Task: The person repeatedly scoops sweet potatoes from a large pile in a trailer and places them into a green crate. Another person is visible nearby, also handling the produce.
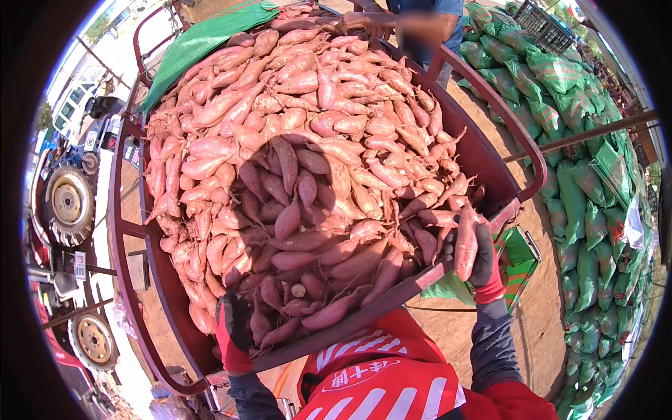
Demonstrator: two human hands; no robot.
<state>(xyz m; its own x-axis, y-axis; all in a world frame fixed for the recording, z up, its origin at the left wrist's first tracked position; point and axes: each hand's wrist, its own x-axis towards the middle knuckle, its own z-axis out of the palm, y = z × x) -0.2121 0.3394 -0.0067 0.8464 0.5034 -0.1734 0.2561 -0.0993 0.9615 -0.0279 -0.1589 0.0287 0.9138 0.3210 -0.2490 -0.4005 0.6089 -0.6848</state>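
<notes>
A large heap of pinkish-red sweet potatoes [294, 121] fills a dark red metal cart bed [472, 142] in front of me. In a red and black work glove, my right hand [482, 257] grips one long sweet potato [465, 241] above the bed's near right corner. My left hand [234, 325], gloved alike, reaches over the near rim [362, 315] at the left. It touches the sweet potatoes there, but its fingertips are partly hidden. Below my right hand, a green woven bag [517, 257] is held on a frame outside the bed. My head's shadow darkens the middle of the heap.
Another person's arm [378, 21] rests at the heap's far side. Filled green sacks [572, 194] are stacked along the right, with a black crate [543, 26] on top. Tubular rails [121, 273] edge the cart. A tractor wheel [68, 205] stands at left.
</notes>
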